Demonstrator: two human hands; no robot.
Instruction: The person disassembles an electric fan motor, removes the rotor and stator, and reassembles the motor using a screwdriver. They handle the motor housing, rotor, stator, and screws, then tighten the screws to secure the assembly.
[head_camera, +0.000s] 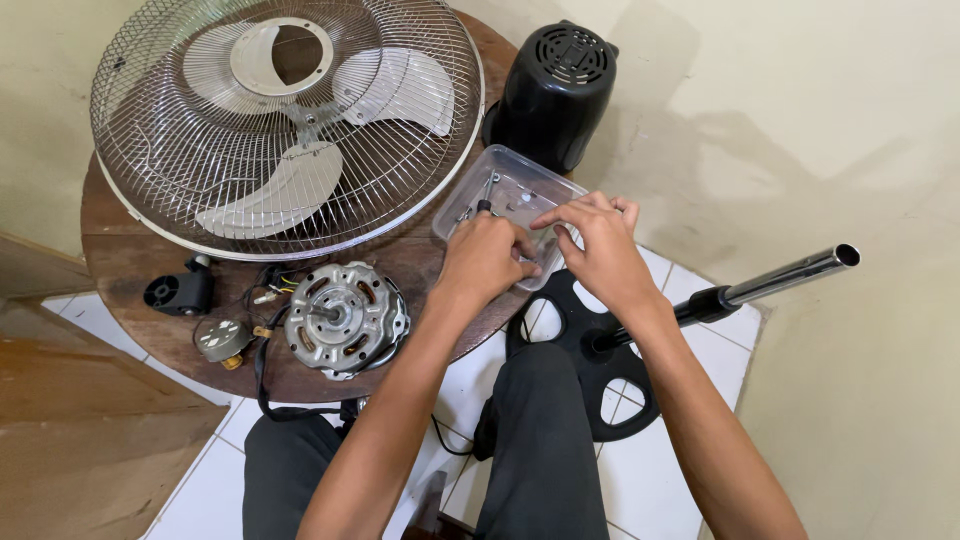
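Both hands, left hand (483, 258) and right hand (600, 250), fingers pinched (contents hidden), at the clear plastic tray (520, 190).

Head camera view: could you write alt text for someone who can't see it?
A person's left hand and right hand meet over a clear plastic tray at the edge of a round wooden table. On the table lie a fan grille with blades, a bare fan motor and a black motor cover.
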